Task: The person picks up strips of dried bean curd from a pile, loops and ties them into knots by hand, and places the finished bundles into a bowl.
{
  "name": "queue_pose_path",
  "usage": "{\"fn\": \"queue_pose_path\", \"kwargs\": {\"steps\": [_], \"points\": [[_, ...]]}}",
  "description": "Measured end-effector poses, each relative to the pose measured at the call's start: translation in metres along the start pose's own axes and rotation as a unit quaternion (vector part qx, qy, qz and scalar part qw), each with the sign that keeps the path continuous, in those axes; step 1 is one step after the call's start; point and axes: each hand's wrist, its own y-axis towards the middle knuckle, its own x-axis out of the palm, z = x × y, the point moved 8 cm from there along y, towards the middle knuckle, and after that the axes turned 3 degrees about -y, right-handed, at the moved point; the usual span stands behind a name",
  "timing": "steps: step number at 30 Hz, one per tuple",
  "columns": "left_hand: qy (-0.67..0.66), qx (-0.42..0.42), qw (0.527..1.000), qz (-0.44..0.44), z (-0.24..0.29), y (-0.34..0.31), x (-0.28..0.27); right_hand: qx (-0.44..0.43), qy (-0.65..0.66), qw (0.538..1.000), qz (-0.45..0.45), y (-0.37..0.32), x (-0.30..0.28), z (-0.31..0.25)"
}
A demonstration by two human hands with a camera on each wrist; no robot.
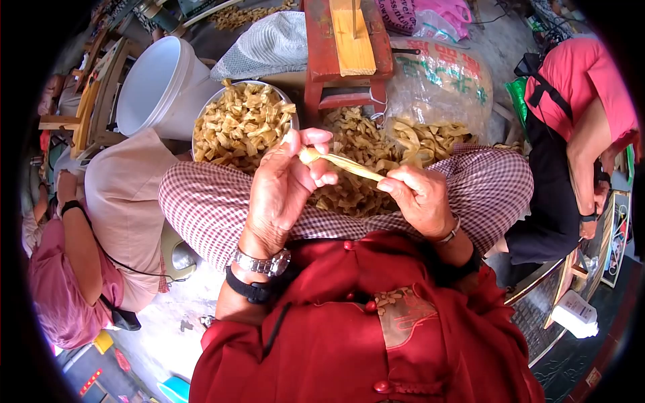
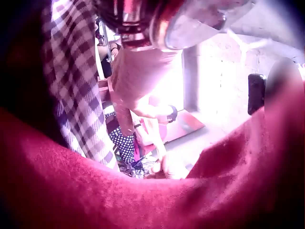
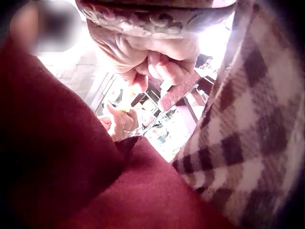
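Note:
A long, pale yellow dried strip [image 1: 349, 165] is stretched between both hands above the lap. My left hand [image 1: 277, 188], palm turned up, holds its thicker, folded-looking end between thumb and fingers. The other end is pinched between thumb and curled forefinger of my right hand [image 1: 424, 199]. Below the hands lies a heap of loose, similar strips [image 1: 356, 134]. Short knotted-looking pieces [image 1: 243, 121] fill a round metal basin [image 1: 295, 122] beyond my left hand. The right wrist view shows the strip [image 3: 127, 98] running between the two hands.
A red wooden stool [image 1: 326, 67] with a pale board [image 1: 353, 47] on it stands ahead. Left of it are a white bucket [image 1: 149, 87] and a mesh sack [image 1: 269, 43]; right, a clear plastic bag [image 1: 440, 84] of strips. People sit close on both sides.

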Motion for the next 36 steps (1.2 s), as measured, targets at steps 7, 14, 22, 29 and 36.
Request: {"fn": "queue_pose_path", "kwargs": {"steps": [7, 14, 22, 29, 36], "points": [[0.214, -0.035, 0.976, 0.01, -0.008, -0.004, 0.003, -0.046, -0.049, 0.998, 0.011, 0.002, 0.0, -0.005], [0.11, -0.015, 0.993, 0.046, 0.001, -0.013, -0.005, -0.067, -0.055, 0.996, 0.004, 0.001, 0.004, -0.013], [0.077, 0.048, 0.994, 0.056, 0.018, -0.024, 0.005, -0.102, -0.079, 0.992, 0.004, -0.001, -0.014, -0.028], [0.118, 0.04, 0.98, -0.158, 0.026, -0.033, 0.031, -0.156, -0.147, 0.977, 0.003, 0.007, -0.041, -0.038], [0.173, -0.138, 0.921, -0.319, 0.035, -0.042, 0.051, -0.286, -0.288, 0.913, -0.04, 0.02, -0.05, -0.08]]}}
